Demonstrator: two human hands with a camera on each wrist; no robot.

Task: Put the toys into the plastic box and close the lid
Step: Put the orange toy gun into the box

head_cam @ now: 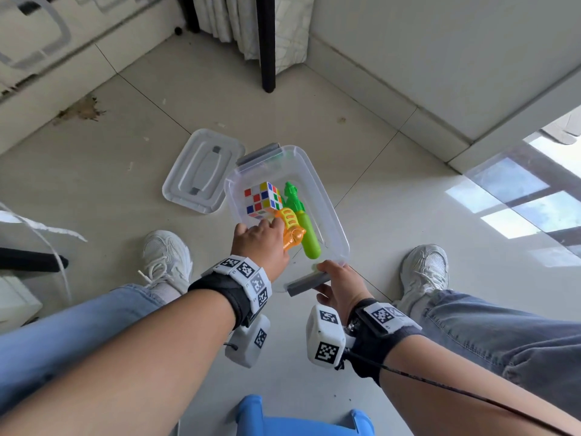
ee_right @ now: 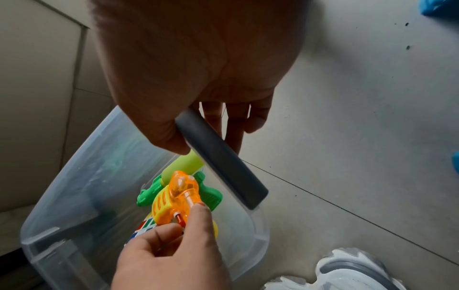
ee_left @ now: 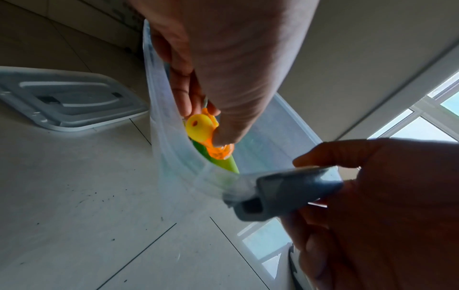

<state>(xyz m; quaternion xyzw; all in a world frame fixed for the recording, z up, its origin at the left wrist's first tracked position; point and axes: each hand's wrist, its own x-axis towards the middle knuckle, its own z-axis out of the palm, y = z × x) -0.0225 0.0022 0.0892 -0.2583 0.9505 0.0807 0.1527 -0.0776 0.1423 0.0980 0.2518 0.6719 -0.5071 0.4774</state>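
Daylight from a window [ee_left: 422,125] glared off the floor [head_cam: 518,209] at its right edge; wrist views were dim, backlit, blurred near the hands, edges bowed.

Toys [head_cam: 284,215] in box [head_cam: 327,209] (floor); lid [head_cam: 202,171] left.

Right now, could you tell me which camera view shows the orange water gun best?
The right wrist view: the orange water gun shows nearly whole inside the plastic box, with the left hand pinching it. The head view shows it smaller, partly behind that hand. The left wrist view shows only its end between the fingers.
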